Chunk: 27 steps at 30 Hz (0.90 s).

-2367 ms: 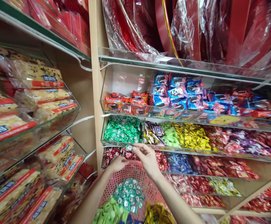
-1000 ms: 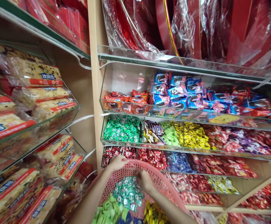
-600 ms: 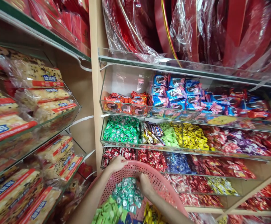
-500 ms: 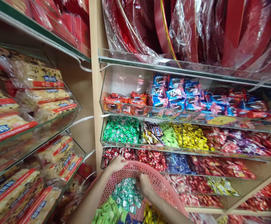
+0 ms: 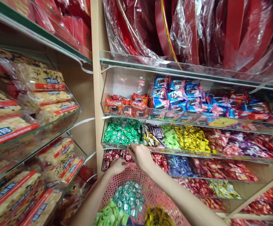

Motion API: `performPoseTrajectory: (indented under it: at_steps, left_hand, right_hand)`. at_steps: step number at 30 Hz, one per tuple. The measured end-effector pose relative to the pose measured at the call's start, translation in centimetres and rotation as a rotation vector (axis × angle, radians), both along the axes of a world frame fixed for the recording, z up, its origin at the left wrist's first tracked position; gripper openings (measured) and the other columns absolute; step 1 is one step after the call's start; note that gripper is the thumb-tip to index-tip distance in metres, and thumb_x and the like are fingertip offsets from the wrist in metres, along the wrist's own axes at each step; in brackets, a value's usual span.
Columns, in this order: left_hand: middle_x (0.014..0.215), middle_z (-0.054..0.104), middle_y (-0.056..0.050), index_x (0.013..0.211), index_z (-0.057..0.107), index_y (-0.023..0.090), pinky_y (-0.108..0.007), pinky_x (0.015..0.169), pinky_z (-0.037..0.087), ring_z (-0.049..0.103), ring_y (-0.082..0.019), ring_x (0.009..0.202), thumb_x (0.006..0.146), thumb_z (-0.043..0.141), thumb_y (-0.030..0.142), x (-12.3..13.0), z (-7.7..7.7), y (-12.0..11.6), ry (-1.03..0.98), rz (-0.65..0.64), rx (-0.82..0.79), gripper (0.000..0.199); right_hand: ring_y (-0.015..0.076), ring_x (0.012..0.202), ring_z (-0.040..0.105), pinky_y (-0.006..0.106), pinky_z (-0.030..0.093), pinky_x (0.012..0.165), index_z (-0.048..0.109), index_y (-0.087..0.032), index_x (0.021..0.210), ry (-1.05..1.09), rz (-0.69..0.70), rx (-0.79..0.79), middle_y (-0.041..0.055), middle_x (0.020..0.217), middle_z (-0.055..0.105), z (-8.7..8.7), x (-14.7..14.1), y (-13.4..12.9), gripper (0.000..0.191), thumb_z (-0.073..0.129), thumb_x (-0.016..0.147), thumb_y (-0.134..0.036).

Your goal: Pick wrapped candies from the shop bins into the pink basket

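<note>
With its fingers hooked over the far rim, my left hand (image 5: 118,166) holds a pink plastic basket (image 5: 155,177) with a perforated wall. My right hand (image 5: 139,157) is raised just above that rim, its fingers curled together, and nothing shows in them. It is in front of the shelf edge below a bin of green-wrapped candies (image 5: 122,131). Inside the basket lie a pile of clear-and-green wrapped candies (image 5: 129,197), light-green packets (image 5: 110,215) and yellow-wrapped candies (image 5: 157,216). A little dark blue wrapping shows at the bottom edge.
Angled glass shelves rise ahead, with blue packets (image 5: 177,94), yellow candies (image 5: 195,138) and red-wrapped candies (image 5: 115,157). On the left, shelves hold wrapped crispy bars (image 5: 49,77). A wooden post (image 5: 97,94) divides the two units. Large red plastic-wrapped items (image 5: 188,34) fill the top shelf.
My right hand has come up out of the basket, from beside the green candies, to above the far rim. My left hand keeps its hold on the rim.
</note>
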<state>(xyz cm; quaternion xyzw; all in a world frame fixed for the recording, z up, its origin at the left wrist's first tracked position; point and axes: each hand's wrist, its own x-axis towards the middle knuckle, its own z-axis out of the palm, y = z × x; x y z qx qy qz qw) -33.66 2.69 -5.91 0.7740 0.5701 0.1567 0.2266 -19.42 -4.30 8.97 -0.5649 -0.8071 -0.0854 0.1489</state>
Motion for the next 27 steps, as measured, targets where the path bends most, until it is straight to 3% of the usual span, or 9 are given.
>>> performPoseTrajectory:
  at_steps: [2,5,11,19,27]
  left_hand:
    - [0.074,0.068,0.000,0.076,0.069,0.020,-0.022,0.058,0.033,0.059,-0.016,0.070,0.079,0.049,0.044,0.0,0.0,0.0,-0.016,0.000,-0.016,0.032]
    - [0.075,0.069,-0.001,0.076,0.070,0.020,-0.022,0.059,0.033,0.060,-0.016,0.072,0.078,0.048,0.044,-0.1,-0.1,0.1,-0.025,0.003,-0.032,0.032]
    - [0.073,0.068,-0.001,0.075,0.070,0.019,-0.022,0.058,0.032,0.059,-0.017,0.073,0.078,0.048,0.047,-0.1,-0.2,0.2,-0.008,0.012,-0.025,0.036]
    - [0.072,0.067,0.000,0.075,0.069,0.020,-0.022,0.058,0.031,0.058,-0.016,0.071,0.078,0.049,0.047,-0.2,-0.7,0.5,0.003,0.009,-0.015,0.034]
    - [0.074,0.069,-0.001,0.078,0.070,0.020,-0.022,0.058,0.031,0.059,-0.016,0.072,0.078,0.049,0.048,-0.2,-0.9,0.6,-0.012,0.007,-0.009,0.036]
  right_hand:
    - [0.0165,0.075,0.063,0.023,0.034,0.059,0.060,-0.020,0.092,-0.045,0.027,0.065,0.0059,0.086,0.065,1.8,0.2,1.3,0.021,0.038,0.093,-0.021]
    - [0.0165,0.078,0.063,0.023,0.037,0.062,0.058,-0.019,0.098,-0.150,0.034,0.097,0.0078,0.095,0.063,2.6,0.4,3.4,0.021,0.041,0.089,-0.012]
    - [0.0176,0.084,0.065,0.023,0.043,0.064,0.057,-0.019,0.103,-0.215,-0.001,0.040,0.0092,0.099,0.063,1.9,-0.3,5.6,0.028,0.044,0.084,-0.003]
    - [0.0211,0.092,0.064,0.027,0.048,0.071,0.060,-0.017,0.099,-0.163,-0.033,-0.051,0.0108,0.103,0.064,2.1,-0.8,5.9,0.017,0.048,0.087,-0.017]
    - [0.0208,0.090,0.065,0.028,0.047,0.073,0.061,-0.016,0.102,-0.052,-0.093,-0.031,0.0129,0.104,0.063,1.1,-1.3,6.4,0.023,0.046,0.090,-0.028]
